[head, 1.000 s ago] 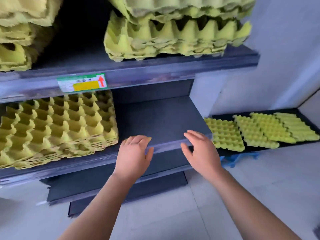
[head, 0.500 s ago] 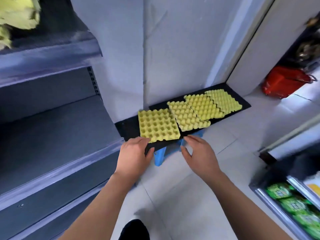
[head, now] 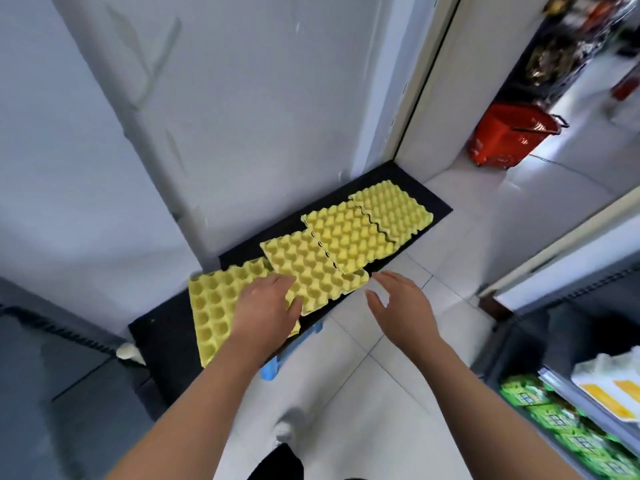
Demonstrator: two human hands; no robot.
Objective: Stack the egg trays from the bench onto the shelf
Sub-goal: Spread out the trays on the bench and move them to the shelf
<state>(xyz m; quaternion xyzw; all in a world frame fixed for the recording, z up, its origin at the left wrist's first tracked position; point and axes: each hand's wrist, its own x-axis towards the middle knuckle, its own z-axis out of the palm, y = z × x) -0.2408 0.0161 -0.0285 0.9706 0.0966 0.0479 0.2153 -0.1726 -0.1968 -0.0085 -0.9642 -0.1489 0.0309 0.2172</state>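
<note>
Four yellow egg trays lie in a row on the black bench (head: 166,341), which runs along the foot of the white wall (head: 242,98). The nearest tray (head: 214,306) sits toward the bench's near end, by its front edge. The second tray (head: 311,268) overlaps its far side, the third tray (head: 346,237) overlaps that one, and the fourth tray (head: 391,209) lies toward the bench's far end.

The left hand (head: 266,306) hangs over the nearest tray, where the second tray overlaps it, fingers spread and holding nothing; whether it touches the cardboard cannot be told. The right hand (head: 398,306) is open and empty too, out past the bench's front edge over the floor tiles, just beside the second tray's near corner.

The step in hand looks like the reach for a pick-up, with no tray gripped yet. The next move probably calls for both hands to close on opposite edges of one tray. The second tray seems the likelier target, since it lies on top of the nearest one and between the two hands. It would need lifting clear of the tray that overlaps its far side, then carrying to the shelf, only a dark corner of which may show at the left edge of the view.
</note>
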